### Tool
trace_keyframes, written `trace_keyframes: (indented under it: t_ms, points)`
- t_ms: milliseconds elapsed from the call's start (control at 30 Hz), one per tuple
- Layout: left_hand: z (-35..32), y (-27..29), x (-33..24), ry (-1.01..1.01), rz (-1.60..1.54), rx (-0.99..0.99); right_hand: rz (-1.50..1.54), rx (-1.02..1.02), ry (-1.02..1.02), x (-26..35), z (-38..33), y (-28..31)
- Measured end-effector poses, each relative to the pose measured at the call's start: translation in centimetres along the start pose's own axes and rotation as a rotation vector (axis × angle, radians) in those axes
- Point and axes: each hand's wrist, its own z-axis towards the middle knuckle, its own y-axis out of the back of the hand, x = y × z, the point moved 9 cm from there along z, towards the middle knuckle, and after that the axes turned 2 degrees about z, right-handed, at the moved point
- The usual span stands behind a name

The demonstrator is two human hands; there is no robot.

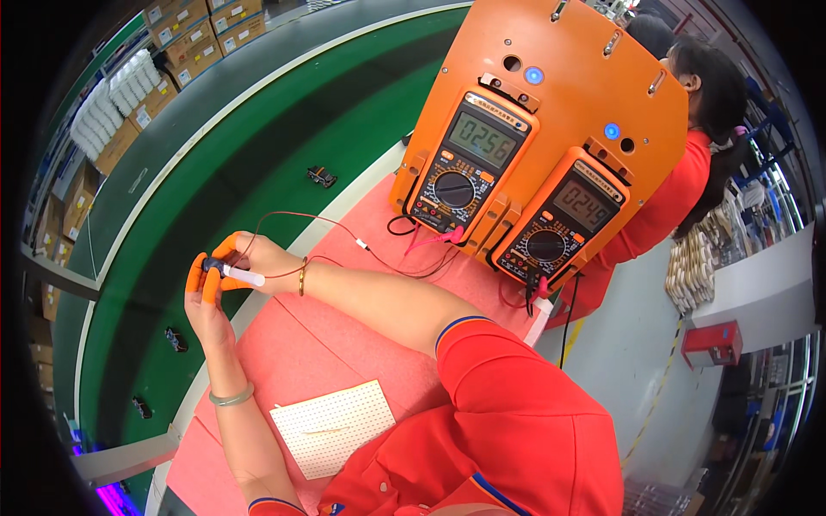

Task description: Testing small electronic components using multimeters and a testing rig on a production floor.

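Orange finger cots cover several fingertips on both hands, which meet over the green belt's near edge. My left hand (205, 311) is closed, its fingers pinching a small dark part (212, 264) whose kind I cannot make out. From that part a translucent white tube (244, 275) sticks out, with a thin dark red wire at its end. My right hand (265, 255) comes in from the right, fingers curled round the tube and the dark part; its exact grip is partly hidden. Thin red wires (325, 222) run from the hands toward two orange multimeters (453, 191) with lit displays.
The multimeters stand on a tilted orange panel (568, 77) with two blue lights. A dotted white board (334, 427) lies on the pink mat (267, 361). Small dark toy-like vehicles (322, 176) sit on the green belt (267, 146). A person in red (680, 198) is behind the panel.
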Motion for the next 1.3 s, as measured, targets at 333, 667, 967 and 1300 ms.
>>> trace_keyframes:
  t_ms: [333, 667, 967, 1300]
  points:
    - [0.0, -0.4, 0.4, 0.014, -0.004, -0.03, 0.009, -0.052, -0.072, -1.2, 0.1, 0.8]
    - [0.3, 0.7, -0.2, 0.022, -0.04, 0.058, 0.041, -0.099, -0.083, -1.4, 1.2, 0.7]
    - [-0.2, -1.0, -0.9, 0.08, -0.489, 0.116, 0.176, -0.433, -0.105, -1.7, 0.8, 7.5]
    - [-0.7, -2.8, 1.8, 0.419, -1.08, 0.129, 0.186, -0.46, -0.114, -2.1, 1.1, 7.8]
